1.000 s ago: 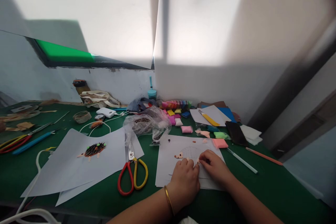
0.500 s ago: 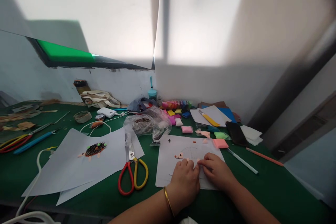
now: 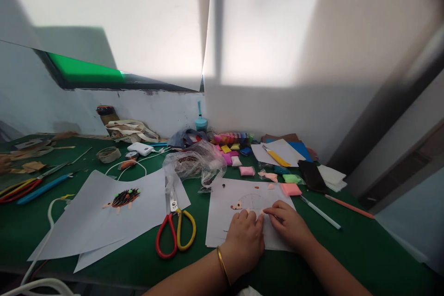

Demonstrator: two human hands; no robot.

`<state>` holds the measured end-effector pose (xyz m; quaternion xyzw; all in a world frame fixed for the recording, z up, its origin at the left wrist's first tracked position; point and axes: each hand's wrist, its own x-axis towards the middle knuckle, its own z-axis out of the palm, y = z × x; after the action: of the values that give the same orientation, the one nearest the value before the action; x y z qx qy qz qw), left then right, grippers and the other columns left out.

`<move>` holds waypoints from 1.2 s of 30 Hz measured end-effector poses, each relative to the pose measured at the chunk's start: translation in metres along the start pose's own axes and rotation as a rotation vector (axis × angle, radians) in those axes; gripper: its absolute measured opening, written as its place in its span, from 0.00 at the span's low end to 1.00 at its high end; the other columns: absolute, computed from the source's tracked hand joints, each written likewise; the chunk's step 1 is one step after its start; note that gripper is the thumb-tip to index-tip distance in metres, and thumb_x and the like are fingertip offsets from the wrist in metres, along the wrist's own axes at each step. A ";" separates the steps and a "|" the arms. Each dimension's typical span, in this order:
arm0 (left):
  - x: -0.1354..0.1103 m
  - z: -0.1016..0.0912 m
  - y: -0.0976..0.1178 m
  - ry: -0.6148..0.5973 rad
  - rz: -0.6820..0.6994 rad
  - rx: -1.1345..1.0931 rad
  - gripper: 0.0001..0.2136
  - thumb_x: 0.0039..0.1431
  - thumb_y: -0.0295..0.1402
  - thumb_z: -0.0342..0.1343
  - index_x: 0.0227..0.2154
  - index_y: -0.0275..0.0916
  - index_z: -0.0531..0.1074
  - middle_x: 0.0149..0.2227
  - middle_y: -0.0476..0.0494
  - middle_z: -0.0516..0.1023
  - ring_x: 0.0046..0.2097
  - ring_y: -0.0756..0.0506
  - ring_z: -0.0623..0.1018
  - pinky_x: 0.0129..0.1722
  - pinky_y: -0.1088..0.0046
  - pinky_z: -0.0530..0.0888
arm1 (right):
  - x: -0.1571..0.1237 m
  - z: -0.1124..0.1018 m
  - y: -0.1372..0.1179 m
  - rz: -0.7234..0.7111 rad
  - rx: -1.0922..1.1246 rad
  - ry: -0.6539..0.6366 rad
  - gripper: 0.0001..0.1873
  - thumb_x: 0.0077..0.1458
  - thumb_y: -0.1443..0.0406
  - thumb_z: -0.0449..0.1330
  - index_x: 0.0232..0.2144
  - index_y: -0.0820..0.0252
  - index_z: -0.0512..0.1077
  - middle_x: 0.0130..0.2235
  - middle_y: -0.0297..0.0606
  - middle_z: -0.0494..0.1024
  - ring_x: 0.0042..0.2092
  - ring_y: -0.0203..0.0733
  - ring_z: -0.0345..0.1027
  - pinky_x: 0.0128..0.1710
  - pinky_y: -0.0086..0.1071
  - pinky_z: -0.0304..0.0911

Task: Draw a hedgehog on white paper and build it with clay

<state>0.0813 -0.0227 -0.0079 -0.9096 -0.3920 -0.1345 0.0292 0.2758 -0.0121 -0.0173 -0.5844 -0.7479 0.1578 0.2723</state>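
A white sheet (image 3: 217, 222) with a drawn curved outline lies before me. A small peach clay head (image 3: 236, 205) with dark dots sits at the outline's left end. My left hand (image 3: 245, 236), a gold bangle at its wrist, rests flat on the sheet, its index finger stretched toward a small peach clay piece (image 3: 262, 212). From the other side my right hand (image 3: 286, 223) touches that piece with its index fingertip; the thumb is apart and the other fingers are curled. Under the left fingers another peach bit is partly hidden.
Scissors (image 3: 176, 233) with red and yellow handles lie left of the sheet. A finished hedgehog picture (image 3: 125, 198) is on another paper. Behind are a plastic bag (image 3: 194, 162), clay packets (image 3: 247, 171) and a yellow cutter (image 3: 276, 156). A white marker (image 3: 321, 212) lies right.
My right hand has drawn back slightly to the right, so its fingertip is farther from my left index finger. Part of another person's hand has appeared at the far left edge.
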 end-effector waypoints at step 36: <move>-0.027 -0.031 -0.030 -0.062 -0.019 -0.129 0.11 0.61 0.31 0.49 0.45 0.41 0.70 0.40 0.43 0.72 0.42 0.43 0.70 0.41 0.65 0.70 | -0.002 -0.004 -0.001 0.061 0.054 0.012 0.18 0.59 0.62 0.48 0.45 0.55 0.74 0.40 0.40 0.74 0.42 0.44 0.69 0.44 0.37 0.64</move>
<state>0.0350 -0.0254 0.0129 -0.9095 -0.3921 -0.1316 -0.0428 0.2780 -0.0143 -0.0139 -0.6002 -0.7237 0.1825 0.2877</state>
